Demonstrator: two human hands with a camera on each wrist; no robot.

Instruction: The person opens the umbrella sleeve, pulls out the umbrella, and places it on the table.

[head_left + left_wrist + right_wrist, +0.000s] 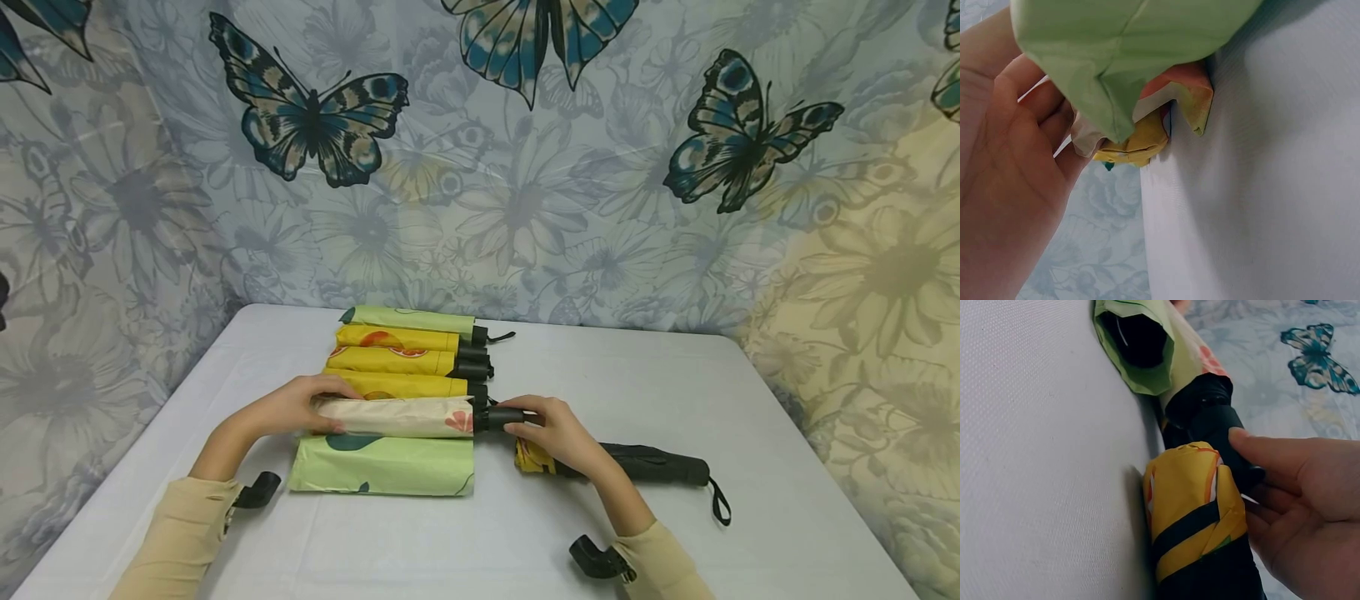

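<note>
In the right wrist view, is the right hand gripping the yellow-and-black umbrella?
No, the right hand holds the black handle of the cream umbrella, not the yellow-and-black umbrella nearer the camera.

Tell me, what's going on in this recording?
A person is handling a cream folded umbrella: the left hand grips one end and the right hand holds its black handle. It is in a row on the white table, with three yellow umbrellas and a light green one beyond it and a light green cover on the near side. A yellow-and-black umbrella lies off to the right.
</note>
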